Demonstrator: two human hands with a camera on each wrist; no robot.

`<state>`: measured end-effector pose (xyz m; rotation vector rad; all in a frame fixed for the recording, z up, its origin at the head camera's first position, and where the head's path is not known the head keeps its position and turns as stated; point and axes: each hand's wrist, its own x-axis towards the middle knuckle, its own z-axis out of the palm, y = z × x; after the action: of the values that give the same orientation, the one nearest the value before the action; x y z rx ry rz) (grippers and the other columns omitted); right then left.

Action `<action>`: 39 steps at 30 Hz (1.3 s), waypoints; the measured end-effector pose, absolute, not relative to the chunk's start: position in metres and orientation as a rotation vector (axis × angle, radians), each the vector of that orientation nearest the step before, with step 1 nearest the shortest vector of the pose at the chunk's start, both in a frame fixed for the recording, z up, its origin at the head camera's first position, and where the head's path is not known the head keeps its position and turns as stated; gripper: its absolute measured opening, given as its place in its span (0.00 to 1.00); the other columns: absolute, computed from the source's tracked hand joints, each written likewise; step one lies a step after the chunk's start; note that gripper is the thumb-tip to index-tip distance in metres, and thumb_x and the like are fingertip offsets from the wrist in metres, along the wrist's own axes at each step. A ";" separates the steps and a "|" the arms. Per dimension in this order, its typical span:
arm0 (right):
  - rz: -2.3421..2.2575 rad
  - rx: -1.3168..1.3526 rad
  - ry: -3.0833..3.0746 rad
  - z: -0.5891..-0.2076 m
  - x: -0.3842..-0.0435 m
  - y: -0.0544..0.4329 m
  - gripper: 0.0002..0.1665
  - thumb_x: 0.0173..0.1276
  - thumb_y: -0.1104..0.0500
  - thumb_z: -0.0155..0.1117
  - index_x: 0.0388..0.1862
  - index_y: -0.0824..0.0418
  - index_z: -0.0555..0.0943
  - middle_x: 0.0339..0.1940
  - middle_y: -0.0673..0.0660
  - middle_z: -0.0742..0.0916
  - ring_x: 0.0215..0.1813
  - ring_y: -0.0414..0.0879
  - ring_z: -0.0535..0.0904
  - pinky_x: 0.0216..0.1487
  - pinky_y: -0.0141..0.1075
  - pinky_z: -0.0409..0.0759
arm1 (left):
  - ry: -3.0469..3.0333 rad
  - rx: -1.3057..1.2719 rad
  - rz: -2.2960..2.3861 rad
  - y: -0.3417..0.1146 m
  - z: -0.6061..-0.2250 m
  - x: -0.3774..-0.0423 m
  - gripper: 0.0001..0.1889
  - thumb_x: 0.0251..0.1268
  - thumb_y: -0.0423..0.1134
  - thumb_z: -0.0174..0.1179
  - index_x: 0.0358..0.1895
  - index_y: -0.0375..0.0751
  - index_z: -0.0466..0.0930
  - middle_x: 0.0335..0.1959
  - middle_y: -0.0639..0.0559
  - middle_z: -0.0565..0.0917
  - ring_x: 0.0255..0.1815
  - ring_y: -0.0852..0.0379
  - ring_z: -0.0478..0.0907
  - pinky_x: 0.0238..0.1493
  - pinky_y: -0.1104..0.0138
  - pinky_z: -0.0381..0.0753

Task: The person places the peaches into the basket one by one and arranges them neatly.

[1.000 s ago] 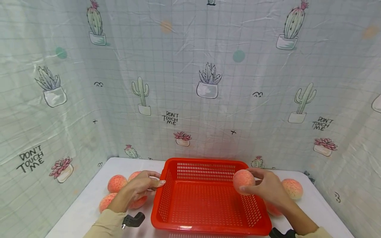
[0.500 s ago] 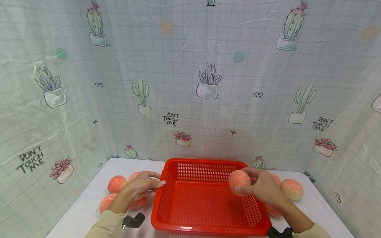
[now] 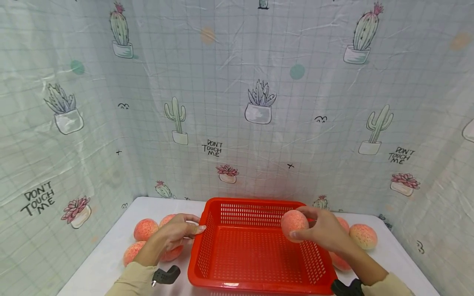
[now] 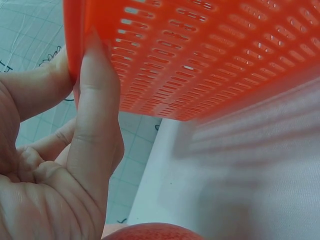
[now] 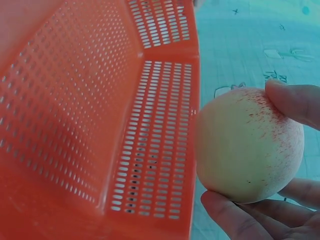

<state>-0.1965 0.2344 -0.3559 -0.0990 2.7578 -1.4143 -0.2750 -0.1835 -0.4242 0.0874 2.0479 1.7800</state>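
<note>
A red perforated plastic basket (image 3: 259,246) is at the middle of the white table. My left hand (image 3: 177,232) pinches its left rim between thumb and fingers; the left wrist view shows the rim (image 4: 75,42) held there. Over the basket's right side, my right hand (image 3: 323,229) holds a peach (image 3: 294,226) by thumb and fingertips. Seen from the right wrist, that peach (image 5: 247,145) is pale yellow with red speckles and lies close to the basket wall (image 5: 155,140). Nothing lies on the visible part of the basket's floor.
Several peaches (image 3: 146,229) lie left of the basket, some partly behind my left hand. To the right are a paler peach (image 3: 363,237) and others (image 3: 340,262) partly hidden by my right arm. A cactus-print curtain (image 3: 237,102) closes off the back and sides.
My right hand has carried the peach a little to the left, further over the basket. The left hand keeps its grip on the rim, and the basket stays in place.
</note>
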 end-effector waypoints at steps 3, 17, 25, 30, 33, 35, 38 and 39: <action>-1.428 -0.130 2.746 -0.355 -0.199 0.231 0.44 0.52 0.52 0.85 0.68 0.63 0.79 0.54 0.60 0.90 0.47 0.50 0.90 0.43 0.44 0.90 | 2.051 0.084 1.776 -0.183 -0.425 -0.275 0.26 0.66 0.38 0.72 0.60 0.26 0.74 0.37 0.47 0.90 0.35 0.56 0.87 0.43 0.62 0.90; -1.459 -0.210 2.689 -0.357 -0.212 0.216 0.47 0.53 0.52 0.86 0.70 0.64 0.76 0.53 0.60 0.90 0.45 0.48 0.90 0.43 0.42 0.89 | 2.010 0.121 1.809 -0.185 -0.425 -0.274 0.27 0.67 0.38 0.71 0.61 0.25 0.72 0.37 0.48 0.90 0.35 0.57 0.88 0.42 0.63 0.91; -1.496 -0.301 2.667 -0.363 -0.221 0.211 0.44 0.52 0.54 0.86 0.67 0.65 0.78 0.52 0.61 0.90 0.44 0.48 0.90 0.42 0.41 0.89 | 2.005 0.112 1.812 -0.183 -0.427 -0.274 0.26 0.67 0.37 0.71 0.60 0.25 0.73 0.36 0.48 0.90 0.35 0.57 0.87 0.42 0.63 0.90; -1.493 -0.342 2.659 -0.365 -0.225 0.205 0.43 0.52 0.55 0.85 0.65 0.66 0.79 0.51 0.61 0.90 0.43 0.47 0.90 0.41 0.39 0.89 | 2.006 0.100 1.813 -0.184 -0.426 -0.274 0.26 0.66 0.38 0.72 0.60 0.26 0.73 0.36 0.48 0.90 0.35 0.57 0.87 0.43 0.63 0.91; -1.483 -0.368 2.651 -0.365 -0.227 0.201 0.42 0.52 0.55 0.85 0.65 0.66 0.80 0.52 0.61 0.90 0.42 0.47 0.90 0.41 0.38 0.88 | 2.008 0.099 1.810 -0.184 -0.426 -0.274 0.26 0.66 0.38 0.71 0.59 0.26 0.73 0.36 0.48 0.90 0.35 0.57 0.87 0.43 0.62 0.91; -1.473 -0.377 2.658 -0.365 -0.229 0.198 0.41 0.52 0.54 0.85 0.64 0.64 0.80 0.52 0.60 0.90 0.42 0.46 0.90 0.41 0.38 0.88 | 2.009 0.100 1.809 -0.184 -0.425 -0.274 0.25 0.67 0.37 0.71 0.60 0.26 0.73 0.37 0.48 0.90 0.35 0.57 0.87 0.43 0.62 0.91; -1.468 -0.396 2.670 -0.366 -0.231 0.195 0.39 0.52 0.54 0.85 0.63 0.63 0.82 0.50 0.59 0.90 0.41 0.46 0.90 0.41 0.38 0.87 | 2.013 0.098 1.807 -0.184 -0.425 -0.275 0.26 0.67 0.38 0.71 0.60 0.26 0.73 0.37 0.48 0.90 0.35 0.56 0.87 0.44 0.61 0.91; -1.465 -0.393 2.676 -0.366 -0.231 0.193 0.39 0.51 0.54 0.85 0.62 0.62 0.82 0.50 0.58 0.91 0.41 0.46 0.90 0.42 0.38 0.87 | 2.013 0.099 1.806 -0.184 -0.425 -0.275 0.26 0.67 0.38 0.71 0.60 0.26 0.73 0.37 0.48 0.90 0.35 0.56 0.87 0.45 0.61 0.91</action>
<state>-0.2315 0.1931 -0.3661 -0.3931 2.6763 -1.4652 -0.2748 -0.1843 -0.4245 0.0990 2.0133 1.8061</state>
